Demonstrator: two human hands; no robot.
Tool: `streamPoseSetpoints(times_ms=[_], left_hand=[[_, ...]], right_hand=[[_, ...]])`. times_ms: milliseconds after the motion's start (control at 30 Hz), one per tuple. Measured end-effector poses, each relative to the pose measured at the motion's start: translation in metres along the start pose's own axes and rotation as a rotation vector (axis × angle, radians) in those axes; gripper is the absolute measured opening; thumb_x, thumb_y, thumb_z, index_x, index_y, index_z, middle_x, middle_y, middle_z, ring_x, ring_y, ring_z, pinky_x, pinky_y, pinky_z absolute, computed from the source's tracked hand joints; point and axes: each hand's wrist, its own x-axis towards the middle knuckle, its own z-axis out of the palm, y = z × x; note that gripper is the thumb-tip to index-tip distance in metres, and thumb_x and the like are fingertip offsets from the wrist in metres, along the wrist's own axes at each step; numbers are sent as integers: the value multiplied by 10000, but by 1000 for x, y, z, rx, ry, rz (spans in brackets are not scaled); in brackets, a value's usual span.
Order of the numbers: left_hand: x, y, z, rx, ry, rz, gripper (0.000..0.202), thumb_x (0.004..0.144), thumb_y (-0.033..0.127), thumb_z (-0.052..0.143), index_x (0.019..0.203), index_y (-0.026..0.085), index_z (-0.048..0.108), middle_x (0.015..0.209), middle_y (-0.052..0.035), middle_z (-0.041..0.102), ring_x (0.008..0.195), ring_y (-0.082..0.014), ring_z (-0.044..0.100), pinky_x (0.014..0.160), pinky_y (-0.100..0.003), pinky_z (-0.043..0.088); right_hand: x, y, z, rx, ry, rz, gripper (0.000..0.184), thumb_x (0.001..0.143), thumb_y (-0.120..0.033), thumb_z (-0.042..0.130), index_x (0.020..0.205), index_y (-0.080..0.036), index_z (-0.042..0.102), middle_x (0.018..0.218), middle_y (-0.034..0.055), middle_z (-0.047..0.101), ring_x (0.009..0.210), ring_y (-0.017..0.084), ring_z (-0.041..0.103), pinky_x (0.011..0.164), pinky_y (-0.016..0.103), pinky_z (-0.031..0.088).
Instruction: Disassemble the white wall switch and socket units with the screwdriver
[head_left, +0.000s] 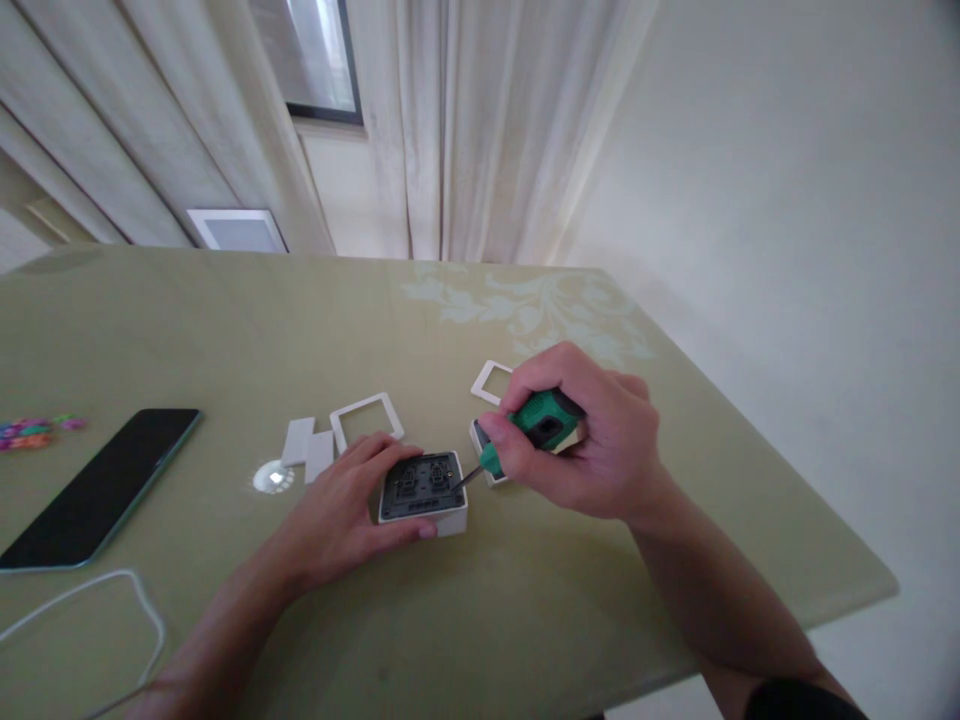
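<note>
The left hand (341, 515) clamps a white box (421, 485) (black-topped) as the right hand (616, 450) grips a green screwdriver (536, 412).

Slanted green-handled screwdriver (546, 420), tip at black-topped white box (422, 490)

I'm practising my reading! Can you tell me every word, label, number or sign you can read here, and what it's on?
None can be read.
Black-topped box: details too small to tell if any are letters.
Green screwdriver: no lettering can be made out.
Phone: dark screen, no readable text.
</note>
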Motion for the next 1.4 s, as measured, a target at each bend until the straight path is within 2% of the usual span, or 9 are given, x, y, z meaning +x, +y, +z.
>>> streamPoseSetpoints(times_ms=[167, 300, 400, 500, 633, 733, 967, 1200, 1400], left_hand=[[-4, -9, 4, -16, 72, -18, 601, 1044, 730, 501, 1365, 291, 756, 1389, -112, 717, 1296, -387, 683, 1111, -535, 557], [-5, -9, 4, -35, 76, -37, 570, 1084, 684, 444, 1343, 291, 767, 1360, -99, 736, 1263, -365, 701, 1104, -525, 563], [-2, -4, 2, -33, 68, -19, 562, 1076, 684, 469, 1329, 281, 767, 1334, -103, 742, 1235, -361, 705, 1080, -517, 574], [1, 1, 2, -17, 63, 2, 581, 1013, 707, 591, 1362, 267, 739, 1313, -116, 727, 1210, -365, 698, 1053, -514, 582], [4, 4, 4, 8, 57, 11, 740, 864, 730, 802, 1427, 266, 680, 1336, -122, 684, 1229, -372, 669, 1052, -514, 578], [3, 2, 6, 40, 55, 39, 804, 815, 720, 861, 1455, 282, 646, 1362, -116, 657, 1256, -377, 646, 1057, -517, 574], [2, -2, 8, 48, 35, 71, 813, 841, 677, 863, 1504, 292, 592, 1441, -130, 612, 1336, -393, 606, 1121, -561, 549], [2, 2, 4, -22, 33, 68, 529, 1052, 582, 643, 1498, 299, 611, 1468, -105, 666, 1379, -359, 600, 1185, -554, 519], [2, 2, 13, 18, 14, 99, 673, 1003, 594, 729, 1566, 285, 528, 1548, -131, 621, 1433, -383, 560, 1223, -596, 471]], right_hand=[[0, 0, 1, -18, 40, 4, 173, 949, -276, 806, 951, -230, 639, 767, -53, 674, 573, 65, 558, 528, 208, 459], [0, -1, 0, -30, 76, 6, 173, 945, -283, 814, 950, -233, 649, 770, -46, 689, 575, 74, 584, 520, 216, 472], [0, -2, -1, -32, 98, 8, 166, 946, -287, 814, 950, -241, 654, 777, -36, 702, 582, 88, 602, 513, 229, 478], [0, -3, -1, -36, 94, 9, 155, 953, -293, 801, 948, -246, 653, 769, -34, 698, 573, 93, 595, 503, 237, 473], [0, -2, 0, -50, 73, 4, 161, 945, -272, 799, 941, -238, 642, 748, -49, 670, 553, 75, 554, 514, 221, 466], [0, -2, 0, -48, 63, -1, 171, 943, -271, 803, 941, -230, 638, 742, -56, 663, 555, 65, 545, 524, 205, 463], [-1, 1, 2, -61, 19, 5, 158, 953, -283, 789, 950, -238, 638, 766, -51, 668, 562, 74, 538, 537, 212, 459], [0, 4, 4, -61, -37, -4, 157, 969, -258, 769, 967, -233, 614, 780, -60, 657, 595, 61, 563, 581, 186, 455], [1, 10, 12, -53, -147, 30, 148, 983, -249, 738, 972, -223, 593, 792, -50, 683, 634, 69, 603, 634, 188, 459]])
